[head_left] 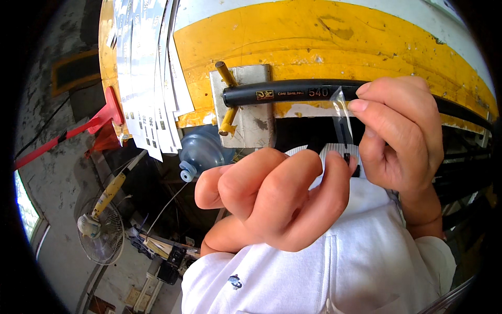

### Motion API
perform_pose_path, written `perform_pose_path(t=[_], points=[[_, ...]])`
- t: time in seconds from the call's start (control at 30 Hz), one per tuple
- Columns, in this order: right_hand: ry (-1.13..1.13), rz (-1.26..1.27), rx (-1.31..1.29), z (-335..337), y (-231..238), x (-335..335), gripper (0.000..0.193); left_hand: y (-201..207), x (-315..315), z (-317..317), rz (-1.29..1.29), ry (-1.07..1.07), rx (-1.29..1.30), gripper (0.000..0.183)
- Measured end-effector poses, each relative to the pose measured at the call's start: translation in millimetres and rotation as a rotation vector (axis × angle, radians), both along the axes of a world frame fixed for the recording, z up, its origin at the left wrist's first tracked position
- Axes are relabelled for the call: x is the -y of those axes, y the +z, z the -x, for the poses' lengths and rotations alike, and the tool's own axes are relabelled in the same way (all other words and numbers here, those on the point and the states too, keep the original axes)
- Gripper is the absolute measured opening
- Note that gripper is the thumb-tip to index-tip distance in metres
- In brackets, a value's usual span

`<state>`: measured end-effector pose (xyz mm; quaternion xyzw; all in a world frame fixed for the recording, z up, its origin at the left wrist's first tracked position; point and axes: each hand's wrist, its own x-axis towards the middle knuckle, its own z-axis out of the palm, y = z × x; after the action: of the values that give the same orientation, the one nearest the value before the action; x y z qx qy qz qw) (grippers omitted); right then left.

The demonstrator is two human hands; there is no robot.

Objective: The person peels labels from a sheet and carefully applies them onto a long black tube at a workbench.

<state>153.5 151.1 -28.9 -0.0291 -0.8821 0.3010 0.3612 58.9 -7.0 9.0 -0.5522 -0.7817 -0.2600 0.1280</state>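
Observation:
A narrow clear film strip (342,123) with dark marks stretches between my two hands. My left hand (277,196) is closed, its fingers curled, and pinches the lower end of the strip. The thumb and forefinger of my right hand (405,131) are pinched together at the strip's upper part, right beside a black hose (293,93). The hose lies across in front of me and carries gold and reddish print near its left end. That end rests between two yellow-painted pegs (226,74) on a metal plate (261,125).
A worn yellow-and-white surface (314,36) lies beyond the hose. Printed white sheets (149,78) hang at the left, near a red-handled tool (107,112). Below are a blue water jug (201,152) and a fan (102,230). More dark hoses (463,170) lie at the right.

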Motion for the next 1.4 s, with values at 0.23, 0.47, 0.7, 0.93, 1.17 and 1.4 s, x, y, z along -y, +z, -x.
perform_pose_path(t=[0.23,0.47,0.7,0.93,1.17,1.4], points=[[0.018,0.072,0.019,-2,5,-3,0.027,14,9,24,-0.093,-0.218,0.632,0.017],[0.214,0.479,0.087,-11,39,-5,0.045,16,32,29,-0.421,-0.237,1.173,0.009],[0.363,0.806,0.192,22,68,32,0.039,26,52,24,-0.38,-0.151,1.057,0.012],[0.403,0.866,0.296,49,87,45,0.019,31,79,28,-0.291,0.041,0.812,0.016],[0.364,0.742,0.462,98,91,49,0.012,18,96,42,-0.4,0.306,0.789,0.028],[0.369,0.258,0.499,226,83,17,0.013,5,122,55,-0.442,0.438,0.721,0.021]])
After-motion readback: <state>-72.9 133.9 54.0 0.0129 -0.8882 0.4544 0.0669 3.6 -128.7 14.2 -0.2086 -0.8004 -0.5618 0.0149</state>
